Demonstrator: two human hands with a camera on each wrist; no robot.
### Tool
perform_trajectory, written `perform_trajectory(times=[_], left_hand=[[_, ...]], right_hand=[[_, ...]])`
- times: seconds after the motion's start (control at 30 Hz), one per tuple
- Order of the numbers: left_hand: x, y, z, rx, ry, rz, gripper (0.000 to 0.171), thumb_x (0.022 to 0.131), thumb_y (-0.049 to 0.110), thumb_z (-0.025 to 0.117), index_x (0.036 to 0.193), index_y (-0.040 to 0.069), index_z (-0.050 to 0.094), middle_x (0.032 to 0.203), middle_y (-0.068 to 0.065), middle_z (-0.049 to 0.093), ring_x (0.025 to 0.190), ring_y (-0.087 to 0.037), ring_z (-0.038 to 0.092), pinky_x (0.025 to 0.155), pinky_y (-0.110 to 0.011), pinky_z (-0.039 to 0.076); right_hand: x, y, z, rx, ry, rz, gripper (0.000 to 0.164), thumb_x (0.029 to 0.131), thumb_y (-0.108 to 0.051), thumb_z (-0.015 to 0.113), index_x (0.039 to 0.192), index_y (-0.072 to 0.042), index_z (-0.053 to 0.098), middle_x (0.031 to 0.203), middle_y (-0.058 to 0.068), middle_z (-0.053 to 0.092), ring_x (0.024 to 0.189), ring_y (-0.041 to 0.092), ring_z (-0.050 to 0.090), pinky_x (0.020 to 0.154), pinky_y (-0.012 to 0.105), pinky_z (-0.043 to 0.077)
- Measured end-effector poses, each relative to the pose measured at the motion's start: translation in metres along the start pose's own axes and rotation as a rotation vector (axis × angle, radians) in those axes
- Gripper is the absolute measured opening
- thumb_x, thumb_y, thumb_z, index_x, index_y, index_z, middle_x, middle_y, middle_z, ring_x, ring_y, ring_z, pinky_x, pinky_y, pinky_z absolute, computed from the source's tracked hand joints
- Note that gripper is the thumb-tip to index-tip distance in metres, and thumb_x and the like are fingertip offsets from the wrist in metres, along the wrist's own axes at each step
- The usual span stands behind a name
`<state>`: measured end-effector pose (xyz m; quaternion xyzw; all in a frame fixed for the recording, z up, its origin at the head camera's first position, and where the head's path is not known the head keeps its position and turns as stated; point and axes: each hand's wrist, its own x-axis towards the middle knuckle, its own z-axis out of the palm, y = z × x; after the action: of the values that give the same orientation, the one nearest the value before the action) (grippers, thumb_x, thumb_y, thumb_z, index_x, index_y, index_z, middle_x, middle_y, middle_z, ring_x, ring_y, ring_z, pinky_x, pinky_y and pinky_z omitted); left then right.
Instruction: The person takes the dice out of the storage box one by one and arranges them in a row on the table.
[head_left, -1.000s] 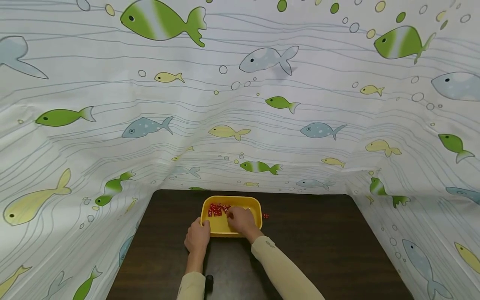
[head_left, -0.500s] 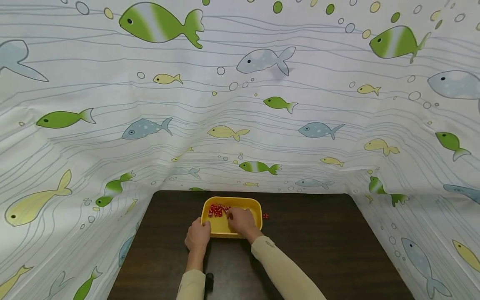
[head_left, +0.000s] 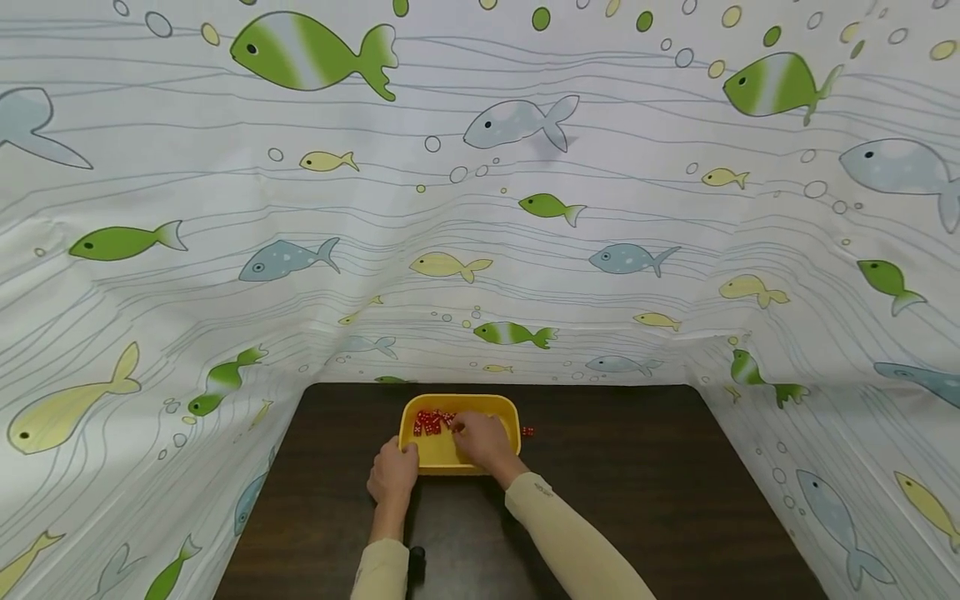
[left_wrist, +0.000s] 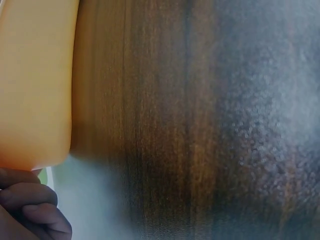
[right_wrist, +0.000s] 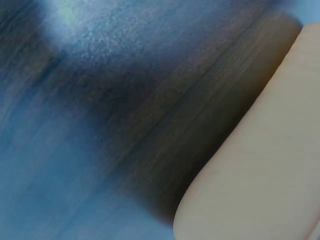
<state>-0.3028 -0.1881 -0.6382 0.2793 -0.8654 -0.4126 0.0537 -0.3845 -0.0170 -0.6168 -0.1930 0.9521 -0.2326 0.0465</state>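
Note:
A yellow tray (head_left: 435, 459) sits toward the far side of the dark table, with several red dice (head_left: 429, 422) grouped in its back left part. My left hand (head_left: 393, 472) grips the tray's near left corner, thumb over the rim. In the left wrist view, curled fingers (left_wrist: 37, 197) are at the end of the tray's outer wall (left_wrist: 35, 85). Inside the tray, my right hand (head_left: 483, 440) has bent fingers right beside the dice; whether a die is between the fingertips is too small to tell. The right wrist view shows only a pale blurred surface (right_wrist: 260, 165) above the table.
A couple of red dice (head_left: 528, 432) lie on the table (head_left: 637, 492) just outside the tray's right wall. A small black object (head_left: 417, 563) is beside the left sleeve. White fish-patterned sheeting (head_left: 480, 233) rises behind and along both sides of the table.
The head view has shifted slightly, so the scene sits a little further left. Both hands, the tray and the dice keep nearly the same places relative to each other.

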Motion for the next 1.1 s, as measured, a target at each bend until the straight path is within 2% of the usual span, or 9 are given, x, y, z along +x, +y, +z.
perform_trajectory(times=[0.23,0.57,0.77,0.83,0.9,1.03,1.1], left_hand=[[0.002,-0.001,0.0,-0.002,-0.003,0.0,0.026,0.104,0.029,0.052,0.104,0.008,0.066,0.073,-0.008,0.055,0.062,-0.025,0.052,0.058,-0.038,0.035],[0.004,-0.001,0.001,-0.003,0.002,-0.013,0.03,0.104,0.03,0.052,0.112,0.006,0.069,0.08,-0.011,0.06,0.066,-0.027,0.055,0.06,-0.04,0.036],[0.002,0.001,0.0,-0.009,-0.005,-0.012,0.033,0.105,0.03,0.052,0.119,0.005,0.07,0.085,-0.013,0.064,0.068,-0.028,0.056,0.061,-0.04,0.038],[0.001,0.002,0.0,-0.007,-0.003,-0.012,0.033,0.106,0.03,0.052,0.117,0.005,0.069,0.084,-0.012,0.063,0.068,-0.028,0.056,0.061,-0.04,0.038],[0.0,0.002,0.0,-0.008,-0.001,-0.011,0.032,0.106,0.03,0.052,0.115,0.005,0.068,0.083,-0.012,0.062,0.068,-0.027,0.056,0.061,-0.04,0.038],[-0.001,0.002,0.0,-0.005,0.004,-0.011,0.032,0.107,0.03,0.051,0.115,0.005,0.068,0.081,-0.011,0.06,0.068,-0.027,0.055,0.062,-0.039,0.037],[-0.001,0.002,0.0,-0.007,0.004,-0.01,0.032,0.107,0.03,0.051,0.116,0.004,0.068,0.081,-0.011,0.059,0.068,-0.027,0.055,0.062,-0.039,0.037]], right_hand=[[-0.003,0.005,-0.006,-0.024,0.027,-0.023,0.015,0.102,-0.028,0.073,0.115,-0.023,0.08,0.119,-0.006,0.078,0.097,0.015,0.065,0.106,0.046,0.052],[-0.007,0.008,-0.02,0.041,0.057,-0.019,0.016,0.102,-0.024,0.073,0.116,-0.02,0.08,0.119,-0.004,0.079,0.098,0.014,0.066,0.106,0.046,0.054],[-0.011,0.014,-0.029,0.04,0.106,-0.045,0.015,0.101,-0.024,0.074,0.115,-0.02,0.079,0.117,-0.004,0.078,0.096,0.014,0.065,0.098,0.042,0.058],[-0.013,0.017,-0.032,0.035,0.128,-0.059,0.015,0.101,-0.023,0.074,0.115,-0.02,0.079,0.117,-0.004,0.079,0.099,0.015,0.068,0.098,0.043,0.058],[-0.014,0.021,-0.034,0.029,0.15,-0.067,0.014,0.102,-0.023,0.074,0.115,-0.02,0.08,0.117,-0.004,0.079,0.106,0.018,0.071,0.105,0.049,0.055],[-0.017,0.03,-0.041,0.063,0.185,-0.069,0.014,0.102,-0.02,0.073,0.114,-0.018,0.08,0.119,0.0,0.079,0.119,0.026,0.071,0.117,0.065,0.042],[-0.019,0.035,-0.043,0.084,0.198,-0.065,0.014,0.102,-0.019,0.073,0.114,-0.017,0.079,0.119,0.002,0.079,0.119,0.028,0.071,0.118,0.067,0.04]])
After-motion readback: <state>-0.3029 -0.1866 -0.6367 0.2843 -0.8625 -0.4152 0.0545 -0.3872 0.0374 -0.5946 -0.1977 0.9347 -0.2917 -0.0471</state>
